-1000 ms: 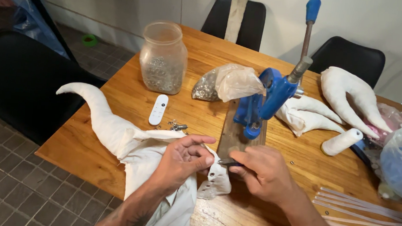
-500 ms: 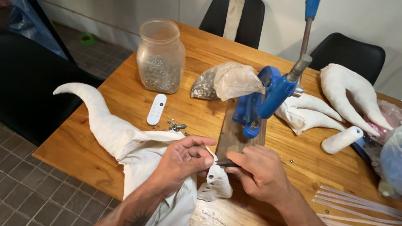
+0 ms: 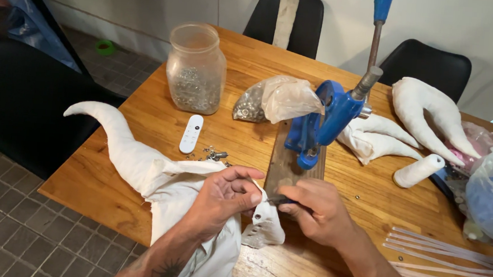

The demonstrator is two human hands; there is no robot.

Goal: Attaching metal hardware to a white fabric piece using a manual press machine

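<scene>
At a wooden table (image 3: 143, 113) with 1 glass jar (image 3: 196, 67) and 1 blue hand press (image 3: 324, 118), the left hand (image 3: 224, 198) pinches 1 white fabric piece (image 3: 192, 234); the right hand (image 3: 317, 211) grips 1 small dark tool (image 3: 277, 200) against its edge.

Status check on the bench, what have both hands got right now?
Left hand pinching white fabric piece. Right hand gripping small dark tool at the fabric edge. Blue hand press close behind.
</scene>
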